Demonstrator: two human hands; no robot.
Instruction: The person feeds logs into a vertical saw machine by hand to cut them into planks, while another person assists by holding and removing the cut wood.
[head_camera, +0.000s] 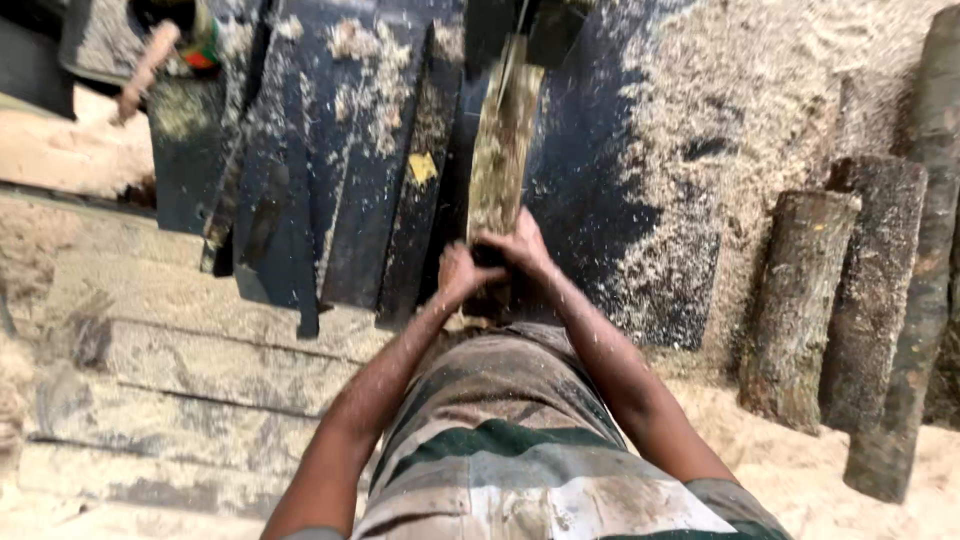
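A narrow rough wooden log (503, 150) lies lengthwise on a dark metal saw table (590, 180), running away from me. My left hand (458, 272) grips its near end from the left side. My right hand (518, 248) clasps the same end from the right and top. Both hands sit close together, just in front of my striped shirt. The log's far end reaches a dark machine part at the top edge, where a thin blade seems to meet it.
Sawdust covers the table's right side (760, 110). Several round logs (800, 300) lean at the right. Sawn planks (200, 360) are stacked at the left. Another person's arm (145, 65) shows at the top left.
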